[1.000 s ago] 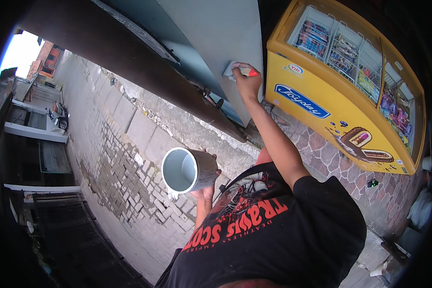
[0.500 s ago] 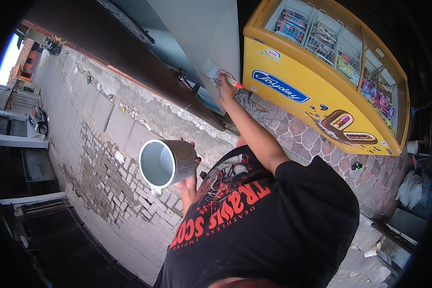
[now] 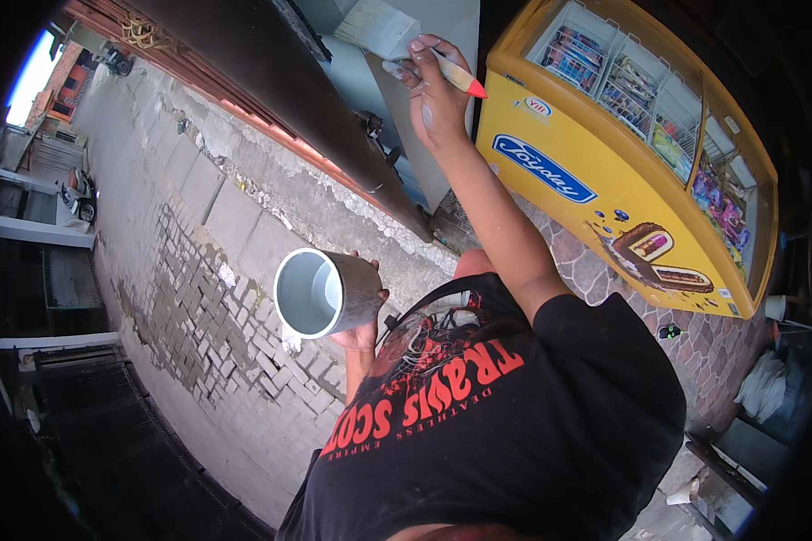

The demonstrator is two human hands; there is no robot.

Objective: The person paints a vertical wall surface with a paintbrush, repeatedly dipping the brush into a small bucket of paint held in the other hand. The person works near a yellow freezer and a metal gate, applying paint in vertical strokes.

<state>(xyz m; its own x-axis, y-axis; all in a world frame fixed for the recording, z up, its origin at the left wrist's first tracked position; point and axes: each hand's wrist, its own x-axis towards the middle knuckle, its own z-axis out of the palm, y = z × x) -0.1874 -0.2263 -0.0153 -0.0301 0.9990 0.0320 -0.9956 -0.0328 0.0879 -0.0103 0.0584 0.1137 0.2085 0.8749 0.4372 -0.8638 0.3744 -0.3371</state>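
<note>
Paved yard beside yellow glass-topped freezer chest (image 3: 604,171). Red-handled paintbrush (image 3: 453,74) pinched in right hand (image 3: 438,95) fingers against pale grey-blue panel (image 3: 442,22), partly coated. Grey round paint tin (image 3: 320,293) gripped in left hand (image 3: 363,329), fingers wrapped round; paint left inside.

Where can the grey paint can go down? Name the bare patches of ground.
Bare: the grey brick paving between the crumbling step and the dark railing; the patterned tiles beside the yellow freezer. Crowded: past the freezer's end, with a white bag and a paper cup. Left hand holds the can, right hand the brush.
</note>
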